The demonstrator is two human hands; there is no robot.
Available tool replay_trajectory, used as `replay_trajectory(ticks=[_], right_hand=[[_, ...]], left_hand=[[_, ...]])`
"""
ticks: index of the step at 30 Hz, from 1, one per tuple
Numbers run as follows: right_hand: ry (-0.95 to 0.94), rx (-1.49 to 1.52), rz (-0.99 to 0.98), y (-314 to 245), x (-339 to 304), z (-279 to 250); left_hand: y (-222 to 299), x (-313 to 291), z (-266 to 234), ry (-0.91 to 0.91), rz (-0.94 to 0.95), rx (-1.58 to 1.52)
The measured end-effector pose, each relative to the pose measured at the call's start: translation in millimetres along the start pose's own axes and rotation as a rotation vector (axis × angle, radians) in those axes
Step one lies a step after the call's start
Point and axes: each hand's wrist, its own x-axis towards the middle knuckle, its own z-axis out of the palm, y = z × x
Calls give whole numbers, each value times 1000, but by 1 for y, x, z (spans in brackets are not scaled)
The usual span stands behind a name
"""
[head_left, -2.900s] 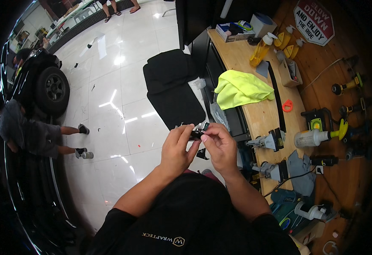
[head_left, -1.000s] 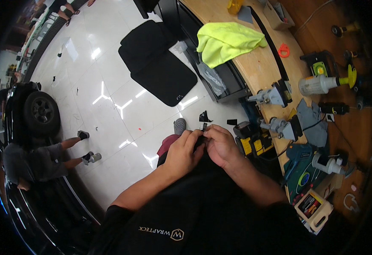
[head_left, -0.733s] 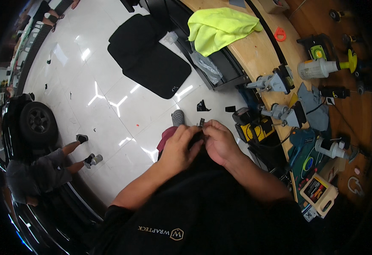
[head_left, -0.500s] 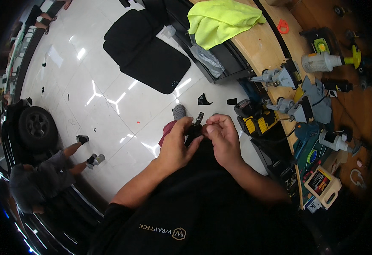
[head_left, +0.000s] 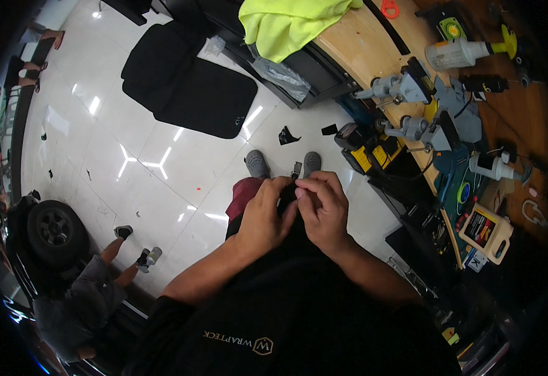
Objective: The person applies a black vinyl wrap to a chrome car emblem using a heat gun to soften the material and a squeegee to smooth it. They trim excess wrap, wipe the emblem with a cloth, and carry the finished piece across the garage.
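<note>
In front of my body, both hands meet at a small dark object with a narrow, grey-marked strip (head_left: 296,170) sticking up from it. My left hand (head_left: 261,214) is curled around the dark part, thumb toward me. Beside it, my right hand (head_left: 325,214) pinches the object near the strip's base with thumb and index finger. The fingers cover most of it, so its kind is not clear. Beyond the hands, my grey shoes (head_left: 257,164) show on the tiled floor (head_left: 180,182).
Black mats (head_left: 211,103) lie ahead on the floor. To the right, a wooden bench (head_left: 361,47) carries a yellow-green cloth (head_left: 296,25), clamp-like metal fixtures (head_left: 405,88) and a spray bottle (head_left: 455,55). At left, another person (head_left: 73,307) is beside a dark vehicle's wheel (head_left: 54,229).
The view has shifted, so the mats and bench sit further left and higher, and my second shoe now shows. My right fingers have closed in toward the strip's base; both hands stay on the object.
</note>
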Motion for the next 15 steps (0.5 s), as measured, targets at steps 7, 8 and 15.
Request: replay_trajectory(ticks=[7,8,15], right_hand=[[-48,142,198,14,-9,8],[-69,138,233,14,-8,8],[-144,181,346,19,-5,14]], left_hand=[[-15,1,1,-115,-32,65],[-17,1,2,-118,-53,48],[-29,4,0,-126,-125,-66]])
